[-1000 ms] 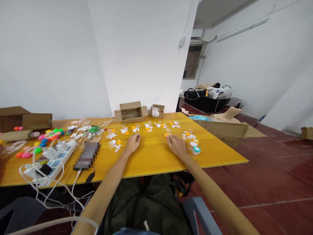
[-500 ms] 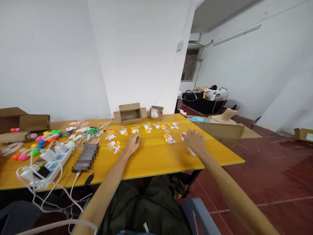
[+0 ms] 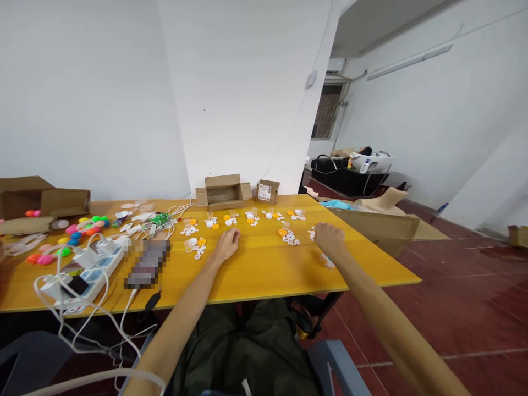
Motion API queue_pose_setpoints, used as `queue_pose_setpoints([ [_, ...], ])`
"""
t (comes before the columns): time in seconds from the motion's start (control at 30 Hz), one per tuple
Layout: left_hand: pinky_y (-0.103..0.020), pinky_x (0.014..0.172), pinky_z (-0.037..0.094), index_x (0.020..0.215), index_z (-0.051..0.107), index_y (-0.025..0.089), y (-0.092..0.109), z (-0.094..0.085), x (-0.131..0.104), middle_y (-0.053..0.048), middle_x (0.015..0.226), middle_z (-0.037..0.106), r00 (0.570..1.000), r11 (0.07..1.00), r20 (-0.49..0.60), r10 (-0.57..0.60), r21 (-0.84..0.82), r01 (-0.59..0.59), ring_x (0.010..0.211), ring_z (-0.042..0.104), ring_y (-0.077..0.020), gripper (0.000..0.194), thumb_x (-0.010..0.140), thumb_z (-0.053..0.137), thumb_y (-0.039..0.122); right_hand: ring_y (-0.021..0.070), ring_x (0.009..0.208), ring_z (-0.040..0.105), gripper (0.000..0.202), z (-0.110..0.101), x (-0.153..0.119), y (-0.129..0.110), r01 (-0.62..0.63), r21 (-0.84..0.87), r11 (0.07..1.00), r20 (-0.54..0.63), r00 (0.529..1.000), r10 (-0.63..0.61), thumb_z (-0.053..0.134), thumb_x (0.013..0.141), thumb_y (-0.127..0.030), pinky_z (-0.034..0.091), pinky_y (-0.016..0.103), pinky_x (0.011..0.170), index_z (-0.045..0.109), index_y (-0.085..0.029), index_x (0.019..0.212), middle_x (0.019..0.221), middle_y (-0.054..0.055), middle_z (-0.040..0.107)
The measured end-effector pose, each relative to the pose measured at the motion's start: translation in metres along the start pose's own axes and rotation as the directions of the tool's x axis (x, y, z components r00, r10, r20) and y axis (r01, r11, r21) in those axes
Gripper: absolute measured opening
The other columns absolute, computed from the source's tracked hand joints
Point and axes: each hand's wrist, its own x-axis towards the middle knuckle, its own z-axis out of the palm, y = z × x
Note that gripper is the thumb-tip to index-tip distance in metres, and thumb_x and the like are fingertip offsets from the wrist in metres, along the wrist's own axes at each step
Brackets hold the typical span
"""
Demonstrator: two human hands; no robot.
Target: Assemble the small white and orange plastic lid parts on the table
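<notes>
"Yellow table point(image 3: 264, 275), white and orange pieces point(image 3: 202, 242) lying in small clusters. What differs from a second ago?"

"Right hand point(image 3: 330, 237). Then at the middle cluster point(image 3: 290, 237); now at the rightmost cluster point(image 3: 312, 234), covering part of it. Left hand point(image 3: 227, 243) rests on the table, same place as then."

"State of each grip?"

"Right: fingers curled, knuckles up; cannot tell whether they hold anything. Left: loosely curled, inside hidden, so cannot tell either."

"Containers?"

"Clear container point(image 3: 328, 262) partly hidden by the right wrist, contents unclear. Clear cup point(image 3: 188, 246) left of the left hand, pieces beside it. Cardboard carton point(image 3: 66, 202) far left, pink and orange balls point(image 3: 33, 213) at its mouth. Open box point(image 3: 225, 205) near the wall, small labelled box point(image 3: 267, 192) just beside it."
</notes>
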Motion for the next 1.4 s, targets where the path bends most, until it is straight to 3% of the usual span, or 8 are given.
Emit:
queue_pose_setpoints([
  [0.2, -0.031, 0.082, 0.055, 0.096, 0.063, 0.023, -0.001, 0.001, -0.001, -0.003, 0.091, 0.072, 0.999, 0.999, 0.039, 0.019, -0.044, -0.017, 0.084, 0.067, -0.0183, 0.018, 0.083, 0.054, 0.015, 0.0297, 0.103, 0.069, 0.029, -0.031, -0.010, -0.073, 0.110, 0.026, 0.994, 0.061, 0.992, -0.111, 0.051, 0.095, -0.023, 0.052, 0.036, 0.082, 0.062, -0.014, 0.120, 0.113, 0.021, 0.069],
  [0.33, -0.032, 0.085, 0.055, 0.103, 0.064, 0.022, 0.003, 0.001, -0.006, -0.004, 0.097, 0.072, 0.991, 0.993, 0.111, 0.074, -0.103, -0.062, 0.090, 0.067, -0.0191, 0.023, 0.080, 0.064, 0.023, 0.0285, 0.104, 0.068, 0.026, -0.006, -0.017, -0.125, 0.265, 0.225, 0.937, 0.132, 0.945, -0.299, 0.063, 0.091, -0.033, 0.050, 0.033, 0.084, 0.065, -0.020, 0.113, 0.110, 0.015, 0.072],
  [0.47, -0.033, 0.085, 0.055, 0.108, 0.062, 0.021, 0.003, 0.003, -0.009, -0.004, 0.099, 0.072, 0.978, 0.984, 0.176, 0.107, -0.160, -0.079, 0.089, 0.068, -0.0192, 0.032, 0.076, 0.069, 0.024, 0.0290, 0.103, 0.068, 0.022, 0.021, -0.020, -0.159, 0.263, 0.393, 0.881, 0.104, 0.939, -0.327, 0.065, 0.087, -0.027, 0.049, 0.033, 0.081, 0.067, -0.022, 0.108, 0.107, 0.013, 0.073],
  [0.67, -0.032, 0.081, 0.055, 0.115, 0.059, 0.021, 0.002, 0.001, -0.006, -0.004, 0.101, 0.072, 0.990, 0.986, 0.131, 0.051, -0.167, -0.029, 0.087, 0.069, -0.0195, 0.039, 0.077, 0.068, 0.021, 0.0298, 0.095, 0.068, 0.023, 0.032, -0.008, -0.172, 0.177, 0.610, 0.773, 0.082, 0.955, -0.284, 0.069, 0.079, -0.034, 0.050, 0.033, 0.075, 0.069, -0.020, 0.097, 0.098, 0.010, 0.074],
  [0.87, -0.031, 0.081, 0.054, 0.104, 0.062, 0.021, 0.007, -0.002, -0.007, -0.003, 0.098, 0.072, 0.995, 0.993, 0.092, 0.046, -0.112, -0.036, 0.085, 0.067, -0.0186, 0.025, 0.078, 0.065, 0.021, 0.0215, 0.077, 0.065, 0.021, 0.055, -0.007, -0.162, 0.163, 0.866, 0.472, -0.010, 0.951, -0.310, 0.067, 0.078, -0.040, 0.050, 0.032, 0.073, 0.066, -0.020, 0.082, 0.077, 0.001, 0.069],
  [1.0, -0.030, 0.077, 0.052, 0.099, 0.063, 0.020, 0.004, -0.001, -0.006, -0.001, 0.087, 0.069, 0.996, 0.997, 0.083, 0.035, -0.073, -0.029, 0.076, 0.063, -0.0166, 0.019, 0.080, 0.063, 0.022, 0.0205, 0.083, 0.066, 0.027, 0.066, -0.013, -0.159, 0.168, 0.937, 0.307, -0.069, 0.949, -0.308, 0.063, 0.083, -0.046, 0.052, 0.033, 0.080, 0.065, -0.019, 0.089, 0.084, 0.002, 0.071],
  [1.2, -0.031, 0.078, 0.050, 0.092, 0.063, 0.022, 0.004, -0.003, -0.004, 0.002, 0.078, 0.064, 0.999, 1.000, 0.032, 0.002, -0.018, -0.001, 0.075, 0.059, -0.0168, 0.015, 0.077, 0.065, 0.020, 0.0247, 0.114, 0.062, 0.030, 0.070, 0.000, -0.162, 0.127, 0.882, 0.453, -0.091, 0.991, -0.101, 0.049, 0.093, -0.042, 0.046, 0.039, 0.102, 0.065, -0.022, 0.108, 0.115, 0.010, 0.071],
  [1.4, -0.030, 0.075, 0.049, 0.091, 0.062, 0.021, 0.003, -0.003, -0.004, 0.002, 0.080, 0.064, 1.000, 1.000, 0.022, -0.020, -0.018, 0.021, 0.075, 0.059, -0.0163, 0.016, 0.076, 0.067, 0.020, 0.0387, 0.140, 0.045, 0.053, 0.057, 0.043, -0.167, -0.238, 0.734, 0.636, 0.161, 0.971, 0.178, 0.049, 0.092, -0.034, 0.039, 0.053, 0.109, 0.048, -0.009, 0.139, 0.140, 0.027, 0.055],
])
